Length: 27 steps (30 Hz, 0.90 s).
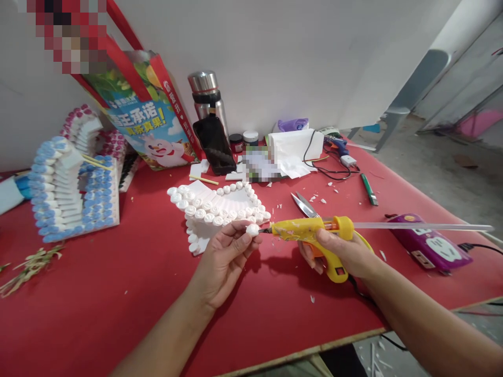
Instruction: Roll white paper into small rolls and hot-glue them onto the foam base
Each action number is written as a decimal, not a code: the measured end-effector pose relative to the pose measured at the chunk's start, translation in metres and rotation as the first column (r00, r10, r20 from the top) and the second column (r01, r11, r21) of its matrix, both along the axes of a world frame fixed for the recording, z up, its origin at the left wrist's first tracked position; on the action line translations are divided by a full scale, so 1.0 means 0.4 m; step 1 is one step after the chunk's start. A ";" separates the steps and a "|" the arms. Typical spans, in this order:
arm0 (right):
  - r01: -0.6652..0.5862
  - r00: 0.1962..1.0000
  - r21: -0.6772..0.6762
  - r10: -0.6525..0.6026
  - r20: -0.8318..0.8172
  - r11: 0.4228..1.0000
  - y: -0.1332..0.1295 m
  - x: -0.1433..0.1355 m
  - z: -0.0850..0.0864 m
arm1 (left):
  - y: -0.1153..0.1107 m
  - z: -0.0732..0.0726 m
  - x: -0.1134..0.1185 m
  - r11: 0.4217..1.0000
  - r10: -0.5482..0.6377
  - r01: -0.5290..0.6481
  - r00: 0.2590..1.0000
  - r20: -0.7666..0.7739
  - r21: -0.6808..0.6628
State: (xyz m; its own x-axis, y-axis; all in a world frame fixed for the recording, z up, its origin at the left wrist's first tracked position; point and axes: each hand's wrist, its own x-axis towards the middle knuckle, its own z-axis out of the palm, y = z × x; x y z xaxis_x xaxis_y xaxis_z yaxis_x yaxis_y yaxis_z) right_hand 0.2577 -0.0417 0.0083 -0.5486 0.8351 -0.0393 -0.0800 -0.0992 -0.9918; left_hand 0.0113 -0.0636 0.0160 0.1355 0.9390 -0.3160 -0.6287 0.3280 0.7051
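Both forearms reach in: left hand (pixel 228 251) pinches a white foam rosette (pixel 252 229) above the red table (pixel 118 293); right hand (pixel 346 254) grips the yellow glue gun (pixel 310 230), nozzle touching it. Best dab sparingly, fingers clear.

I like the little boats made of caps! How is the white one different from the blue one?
The white craft piece has white caps and lies flat by the left hand; the blue craft piece has blue caps and stands taller, off to the side. Only the white one is near the glue gun in the right hand. Both have rows of round caps.
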 end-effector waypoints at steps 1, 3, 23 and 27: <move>0.003 1.000 -0.001 -0.003 0.006 1.000 0.000 -0.001 0.001 | 0.000 0.000 0.000 1.000 0.002 -0.002 1.000 0.002 0.002; 0.005 1.000 0.000 -0.005 0.015 1.000 0.001 -0.002 0.004 | 0.001 0.000 0.000 1.000 0.003 -0.003 1.000 -0.001 0.003; 0.062 0.973 -0.059 -0.074 -0.218 0.996 0.016 0.014 -0.009 | -0.032 0.052 -0.018 0.987 -0.129 0.150 0.949 -0.287 0.053; 0.127 0.971 -0.070 -0.138 -0.195 0.990 0.019 0.013 -0.001 | -0.058 0.071 -0.089 0.994 -0.029 0.081 0.856 -0.516 0.078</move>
State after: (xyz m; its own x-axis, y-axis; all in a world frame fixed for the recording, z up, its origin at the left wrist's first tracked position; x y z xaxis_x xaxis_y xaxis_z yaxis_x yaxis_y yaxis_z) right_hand 0.2628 -0.0343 0.0080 -0.4350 0.9004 0.0104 -0.2911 -0.1297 -0.9479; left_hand -0.0244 -0.0868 0.0445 0.0305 0.9635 -0.2660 -0.1519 0.2675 0.9515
